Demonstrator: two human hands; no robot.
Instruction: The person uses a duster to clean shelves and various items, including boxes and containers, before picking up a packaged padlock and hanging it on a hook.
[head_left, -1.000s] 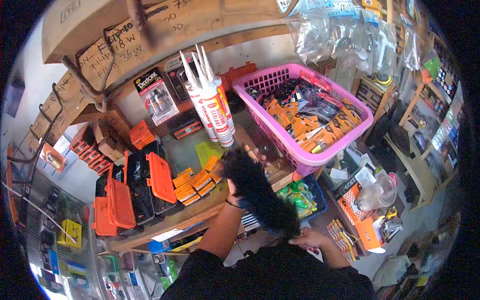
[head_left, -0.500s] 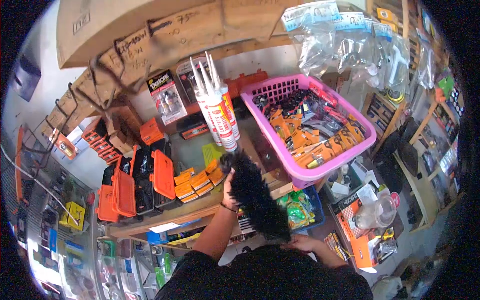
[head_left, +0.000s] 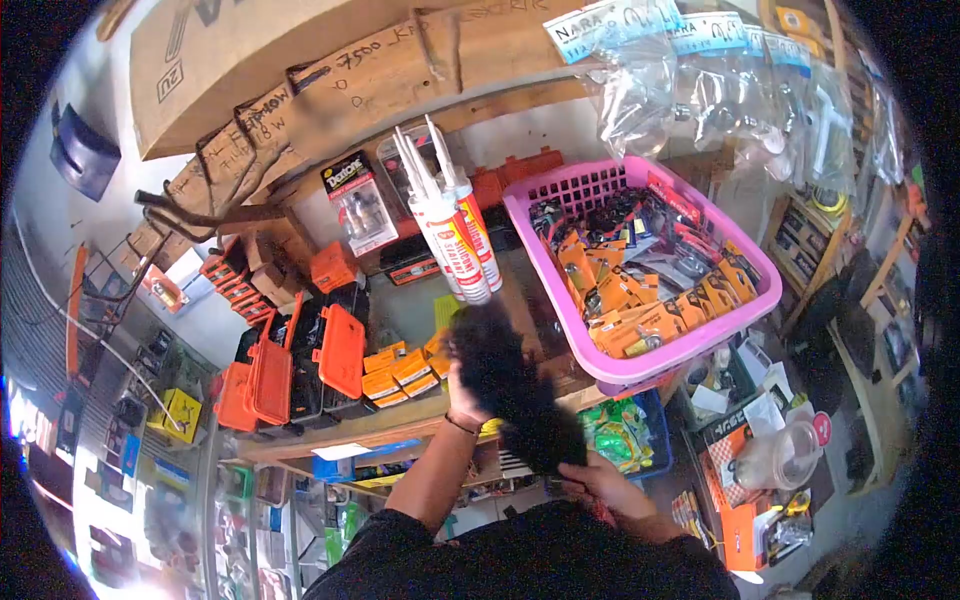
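A black fluffy duster (head_left: 515, 395) slants across the middle, over the front edge of the wooden shelf. My right hand (head_left: 605, 488) is closed around its lower end. My left hand (head_left: 466, 397) is against the duster's upper left side, its fingers partly hidden behind the black fibres, so its grip cannot be made out. Just beyond the duster's top, white sealant tubes (head_left: 455, 245) stand upright in a cluster. Small orange and yellow boxes (head_left: 400, 375) lie left of my left hand. The pink basket (head_left: 625, 372), filled with packaged parts, is to the duster's right.
Open orange-lidded cases (head_left: 342, 352) stand on the shelf's left part. Metal hooks (head_left: 200, 215) stick out at upper left. Plastic bags (head_left: 640, 100) hang at upper right. A blue basket (head_left: 655, 440) with green packets and a clear plastic tub (head_left: 780, 455) are at lower right.
The view has shifted, so the shelf items appear farther right. My right hand and the duster's lower end have come up into fuller view.
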